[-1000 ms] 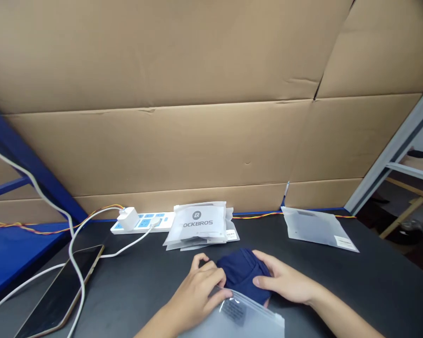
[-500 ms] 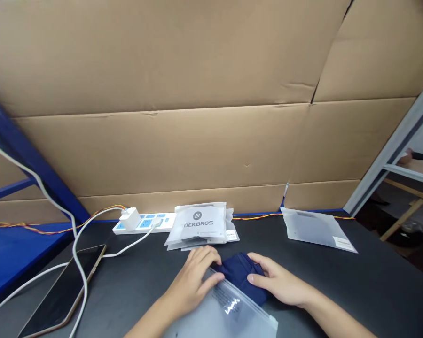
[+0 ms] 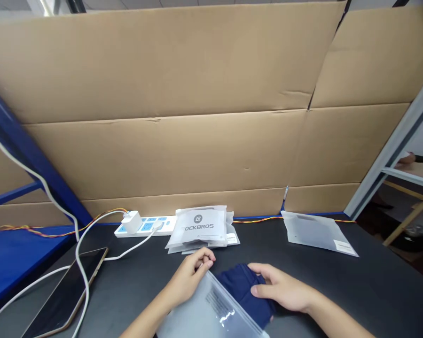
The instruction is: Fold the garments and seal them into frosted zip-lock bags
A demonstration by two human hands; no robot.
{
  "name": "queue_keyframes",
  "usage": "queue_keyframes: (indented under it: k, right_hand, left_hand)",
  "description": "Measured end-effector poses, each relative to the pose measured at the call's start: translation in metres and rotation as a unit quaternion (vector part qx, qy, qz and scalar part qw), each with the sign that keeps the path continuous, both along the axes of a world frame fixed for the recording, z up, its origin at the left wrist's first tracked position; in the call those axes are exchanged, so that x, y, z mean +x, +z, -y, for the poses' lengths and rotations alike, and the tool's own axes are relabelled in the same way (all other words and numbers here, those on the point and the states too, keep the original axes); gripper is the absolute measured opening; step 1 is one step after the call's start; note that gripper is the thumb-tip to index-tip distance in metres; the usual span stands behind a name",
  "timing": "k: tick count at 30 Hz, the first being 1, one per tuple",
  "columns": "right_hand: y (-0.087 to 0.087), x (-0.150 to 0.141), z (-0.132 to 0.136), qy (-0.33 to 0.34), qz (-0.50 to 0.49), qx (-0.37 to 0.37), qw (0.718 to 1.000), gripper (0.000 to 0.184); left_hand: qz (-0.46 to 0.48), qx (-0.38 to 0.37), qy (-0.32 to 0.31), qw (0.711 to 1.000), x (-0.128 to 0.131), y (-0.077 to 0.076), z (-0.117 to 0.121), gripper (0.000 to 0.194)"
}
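Observation:
My left hand is closed on the upper corner of a frosted plastic zip bag, thumb against the fingers. The bag slants across the front of the table, with some printed text and a shiny glare near its slider edge. To its right, my right hand grips a folded dark navy cloth item, thumb on top and fingers behind. The cloth lies right along the bag's zip edge; whether part of it is inside the bag I cannot tell.
A stack of packed OCKBROS bags lies at the back beside a white power strip with a plugged-in charger. A labelled frosted bag lies back right. On the left rest a phone and a white cable. Cardboard walls the back.
My left hand has drawn the bag's corner slightly left, and its fingers have curled in. More of the navy cloth shows beside the bag. The view has tipped up a little.

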State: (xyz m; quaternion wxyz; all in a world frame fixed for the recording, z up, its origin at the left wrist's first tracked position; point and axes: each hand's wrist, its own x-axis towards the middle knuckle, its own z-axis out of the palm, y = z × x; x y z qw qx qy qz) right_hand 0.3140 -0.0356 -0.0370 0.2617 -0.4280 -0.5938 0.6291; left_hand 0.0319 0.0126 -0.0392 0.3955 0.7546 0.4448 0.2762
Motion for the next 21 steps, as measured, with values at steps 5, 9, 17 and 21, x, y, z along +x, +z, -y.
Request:
queue_keyframes:
  k: [5,9,17,21]
  right_hand:
    - [-0.001,-0.010,0.005,0.038,-0.067,-0.044,0.996,0.042]
    - [-0.010,-0.025,0.011,-0.018,-0.086,-0.012,0.996,0.048]
    - [-0.004,-0.009,0.004,0.045,-0.037,-0.018,0.998,0.034]
    - [-0.013,-0.007,0.001,-0.032,-0.023,-0.020,0.999,0.060]
  left_hand:
    - [0.013,0.021,-0.006,1.000,0.014,0.002,0.011,0.018]
    - [0.012,0.040,-0.002,0.999,0.020,0.003,0.014,0.017]
    - [-0.051,-0.042,-0.067,0.996,-0.014,0.022,0.001,0.026]
    - [-0.091,-0.064,-0.093,0.989,-0.030,0.025,-0.009,0.037]
